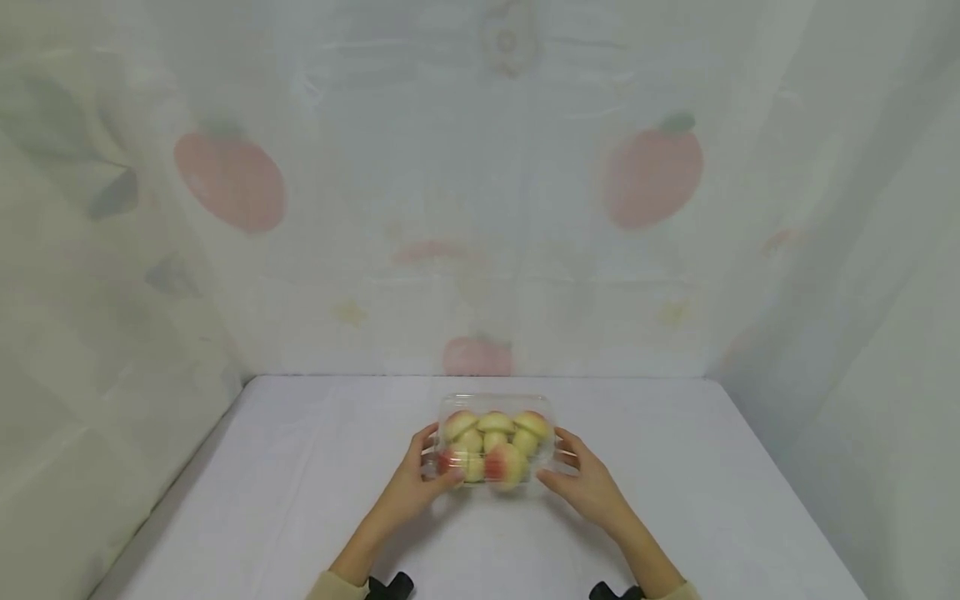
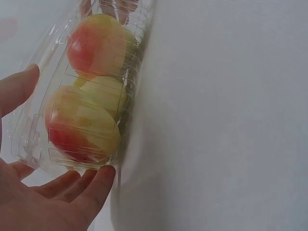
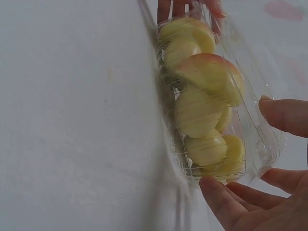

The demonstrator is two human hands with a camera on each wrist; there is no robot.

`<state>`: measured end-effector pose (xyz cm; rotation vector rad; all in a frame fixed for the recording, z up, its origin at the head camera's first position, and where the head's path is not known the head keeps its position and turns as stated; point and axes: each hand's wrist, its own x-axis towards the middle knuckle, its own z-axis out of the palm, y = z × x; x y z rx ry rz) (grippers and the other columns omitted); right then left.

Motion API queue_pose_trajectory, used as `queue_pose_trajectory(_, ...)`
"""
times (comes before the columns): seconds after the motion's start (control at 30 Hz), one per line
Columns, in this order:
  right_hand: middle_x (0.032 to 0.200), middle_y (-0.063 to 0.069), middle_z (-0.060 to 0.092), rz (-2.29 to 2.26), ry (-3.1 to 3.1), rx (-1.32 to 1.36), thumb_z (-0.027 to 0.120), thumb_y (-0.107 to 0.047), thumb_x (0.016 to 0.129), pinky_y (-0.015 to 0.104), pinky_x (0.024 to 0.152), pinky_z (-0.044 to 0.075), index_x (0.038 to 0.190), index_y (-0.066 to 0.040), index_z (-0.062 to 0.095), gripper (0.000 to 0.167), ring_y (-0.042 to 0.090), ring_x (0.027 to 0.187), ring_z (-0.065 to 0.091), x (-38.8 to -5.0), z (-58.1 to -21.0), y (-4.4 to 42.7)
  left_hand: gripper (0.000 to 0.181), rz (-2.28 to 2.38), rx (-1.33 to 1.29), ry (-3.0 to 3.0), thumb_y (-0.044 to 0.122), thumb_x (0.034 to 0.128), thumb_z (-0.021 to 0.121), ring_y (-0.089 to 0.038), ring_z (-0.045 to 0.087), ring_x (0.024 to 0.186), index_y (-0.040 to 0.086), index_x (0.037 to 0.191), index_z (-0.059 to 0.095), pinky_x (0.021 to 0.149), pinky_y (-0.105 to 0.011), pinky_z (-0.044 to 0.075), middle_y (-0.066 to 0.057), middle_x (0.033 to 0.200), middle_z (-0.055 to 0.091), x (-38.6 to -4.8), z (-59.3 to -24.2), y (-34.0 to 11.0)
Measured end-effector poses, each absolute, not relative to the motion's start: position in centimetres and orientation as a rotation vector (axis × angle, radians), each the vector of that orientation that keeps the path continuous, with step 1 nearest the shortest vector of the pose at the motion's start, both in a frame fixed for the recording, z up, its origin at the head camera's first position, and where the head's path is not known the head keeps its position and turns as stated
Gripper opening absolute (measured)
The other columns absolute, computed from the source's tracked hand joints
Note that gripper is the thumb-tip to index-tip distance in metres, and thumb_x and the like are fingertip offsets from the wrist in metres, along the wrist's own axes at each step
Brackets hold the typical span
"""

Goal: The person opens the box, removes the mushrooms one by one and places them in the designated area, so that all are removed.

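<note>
A clear plastic clamshell box [image 1: 498, 402] is near the far middle of the table. Inside lie several mushroom-shaped pieces [image 1: 495, 422] with red-and-yellow caps and pale stems. My left hand [image 1: 417, 483] holds the box's left end, its fingers against the end wall and the thumb [image 2: 21, 89] by the front edge. At the other end, my right hand [image 1: 588, 487] grips in the same way, with fingertips low on the wall and the thumb [image 3: 286, 115] at the lid side. Whether the base touches the table cannot be told.
The white-covered table [image 1: 300, 500] stretches around the box on all sides. Behind it hangs a pale curtain [image 1: 450, 167] with faded fruit prints, and more sheeting closes off the left and right sides. Black pieces [image 1: 390, 587] show at both wrists.
</note>
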<state>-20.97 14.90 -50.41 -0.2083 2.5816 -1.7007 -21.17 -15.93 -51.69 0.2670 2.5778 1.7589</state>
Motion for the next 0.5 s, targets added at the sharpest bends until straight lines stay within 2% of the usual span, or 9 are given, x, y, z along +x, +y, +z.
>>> queue_pose_trajectory(0.5, 0.144, 0.020, 0.052, -1.727, 2.551, -0.222, 0.081, -0.028, 0.088, 0.051, 0.098, 0.054, 0.154, -0.010, 0.042, 0.079, 0.042, 0.131, 0.053, -20.75, -50.45, 15.09, 0.089, 1.727, 0.264, 2.599, 0.031, 0.0877, 0.082, -0.043, 0.050, 0.129, 0.014, 0.157, 0.029, 0.094, -0.048, 0.053, -0.027, 0.150, 0.040, -20.79, -51.71, -15.94)
